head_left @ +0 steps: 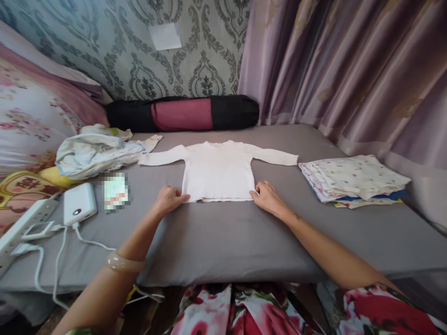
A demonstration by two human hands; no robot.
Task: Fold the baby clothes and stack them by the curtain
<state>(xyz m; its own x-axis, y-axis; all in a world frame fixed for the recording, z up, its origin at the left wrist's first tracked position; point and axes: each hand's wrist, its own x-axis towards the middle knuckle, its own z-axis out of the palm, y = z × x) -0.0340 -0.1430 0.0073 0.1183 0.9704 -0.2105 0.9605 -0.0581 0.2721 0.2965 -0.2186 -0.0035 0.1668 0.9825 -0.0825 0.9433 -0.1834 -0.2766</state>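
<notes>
A small white long-sleeved shirt (218,170) lay flat on the grey bed (223,251), in the middle of it, with both sleeves spread out to left and right and no fold made in it. The left hand (169,199) rested at the near left corner of the hem and the right hand (265,195) at the near right corner; the fingers of both seemed to pinch or press the hem's edge, though whether they truly gripped the cloth could not be told.

Judging from how things lay, the work was partway done. To the right, a neat stack of folded clothes (352,181) sat well apart from the shirt. To the far left, a loose heap of clothes (98,151) was unfolded, so more seemed left to do.

The bed was covered in a smooth grey sheet. At its near left lay a white power bank (79,203) with a cable, beside a power strip (24,223). A black and maroon rolled bag (183,114) lay along the far edge, against a wall with patterned wallpaper (139,51). Mauve curtains (349,65) hung on the right, and a floral pillow (31,121) stood at the left.
</notes>
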